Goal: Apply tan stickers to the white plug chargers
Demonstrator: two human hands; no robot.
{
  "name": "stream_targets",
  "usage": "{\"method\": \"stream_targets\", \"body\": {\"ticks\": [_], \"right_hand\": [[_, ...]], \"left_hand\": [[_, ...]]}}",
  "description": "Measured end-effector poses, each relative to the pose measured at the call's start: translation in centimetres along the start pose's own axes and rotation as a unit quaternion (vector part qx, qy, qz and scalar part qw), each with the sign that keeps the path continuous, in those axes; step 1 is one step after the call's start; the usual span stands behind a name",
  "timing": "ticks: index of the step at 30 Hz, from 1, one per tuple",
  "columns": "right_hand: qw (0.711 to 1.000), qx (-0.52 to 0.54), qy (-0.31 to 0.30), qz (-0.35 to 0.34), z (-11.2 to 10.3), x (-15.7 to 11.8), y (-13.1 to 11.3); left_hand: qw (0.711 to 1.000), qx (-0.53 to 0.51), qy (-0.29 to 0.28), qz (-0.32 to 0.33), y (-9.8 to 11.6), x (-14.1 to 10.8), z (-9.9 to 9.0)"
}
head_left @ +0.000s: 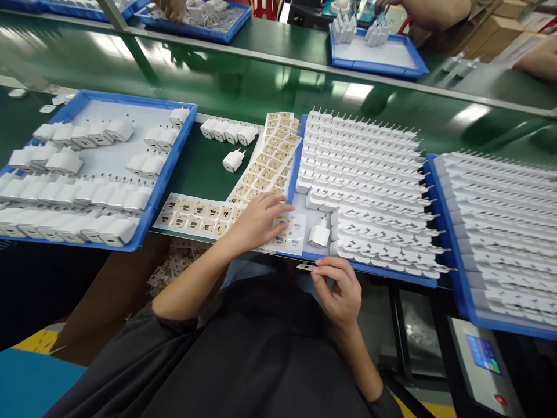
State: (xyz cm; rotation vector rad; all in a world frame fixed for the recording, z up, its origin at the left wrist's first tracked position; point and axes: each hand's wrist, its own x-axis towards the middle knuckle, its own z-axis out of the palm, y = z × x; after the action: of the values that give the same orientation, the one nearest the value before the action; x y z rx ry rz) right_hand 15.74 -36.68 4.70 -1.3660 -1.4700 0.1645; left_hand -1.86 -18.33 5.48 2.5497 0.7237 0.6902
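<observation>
My left hand point(260, 222) lies over a sheet of die-cut stickers point(191, 213), fingers spread, fingertips by the sheet's right end. Just off the bench edge, my right hand point(339, 290) pinches a small pale sticker point(306, 267) with a dark cut-out between thumb and forefinger. A lone white charger plug point(319, 232) rests in the near left corner of the blue tray point(300, 152), close above my right hand. Rows of white charger plugs point(365, 157) fill much of that tray, pins pointing right and away.
More sticker sheets point(265, 165) lie fanned behind my left hand. Several charger plugs point(233, 161) stand on the green bench left of them. A blue tray point(167, 174) of plugs is at left, another point(465, 273) at right. Across the bench, co-workers' hands point(173, 8) are near more trays.
</observation>
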Motion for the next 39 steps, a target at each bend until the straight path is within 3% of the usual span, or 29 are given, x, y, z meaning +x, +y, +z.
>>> {"method": "stream_targets", "body": {"ticks": [3, 7, 11, 14, 16, 18, 21, 23, 25, 27, 34, 39], "right_hand": [[1.0, 0.009, -0.008, 0.018, 0.0, -0.6, 0.2], [1.0, 0.015, -0.013, 0.022, 0.0, -1.0, 0.4], [0.999, 0.013, -0.012, 0.034, -0.2, -0.8, 0.4], [0.999, 0.029, -0.006, 0.044, -0.4, -0.7, 0.5], [0.997, 0.054, -0.006, 0.051, -0.4, -0.6, 0.4], [0.993, 0.095, -0.005, 0.067, -0.3, -0.4, 0.2], [0.977, 0.184, -0.013, 0.103, 0.2, 0.4, -0.3], [0.965, 0.237, -0.028, 0.112, 0.7, 1.2, -0.8], [0.957, 0.268, -0.042, 0.105, 1.1, 1.9, -1.3], [0.953, 0.281, -0.049, 0.102, 1.4, 2.4, -1.6], [0.946, 0.29, -0.072, 0.123, 1.8, 2.4, -1.4], [0.942, 0.288, -0.093, 0.146, 1.6, 2.2, -1.6]], "left_hand": [[0.999, 0.017, 0.029, -0.022, 1.8, 3.0, 0.8], [0.994, 0.104, 0.007, -0.045, 4.2, 6.4, 2.3], [0.982, 0.178, 0.007, -0.061, 5.2, 7.4, 2.7], [0.992, 0.098, 0.013, -0.073, 4.8, 6.2, 1.6], [0.993, -0.061, 0.02, -0.095, 4.3, 4.6, 0.6], [0.954, -0.27, 0.03, -0.128, 3.8, 2.7, -0.1], [0.839, -0.514, 0.032, -0.173, 3.7, 0.1, 0.0], [0.786, -0.589, 0.033, -0.184, 3.8, -1.1, 0.7], [0.772, -0.611, 0.036, -0.172, 4.1, -1.9, 1.4], [0.788, -0.597, 0.031, -0.152, 4.3, -2.5, 1.7], [0.905, -0.414, 0.015, -0.101, 4.5, -3.2, 0.4], [0.929, -0.36, -0.023, -0.08, 4.4, -3.0, 0.2]]}}
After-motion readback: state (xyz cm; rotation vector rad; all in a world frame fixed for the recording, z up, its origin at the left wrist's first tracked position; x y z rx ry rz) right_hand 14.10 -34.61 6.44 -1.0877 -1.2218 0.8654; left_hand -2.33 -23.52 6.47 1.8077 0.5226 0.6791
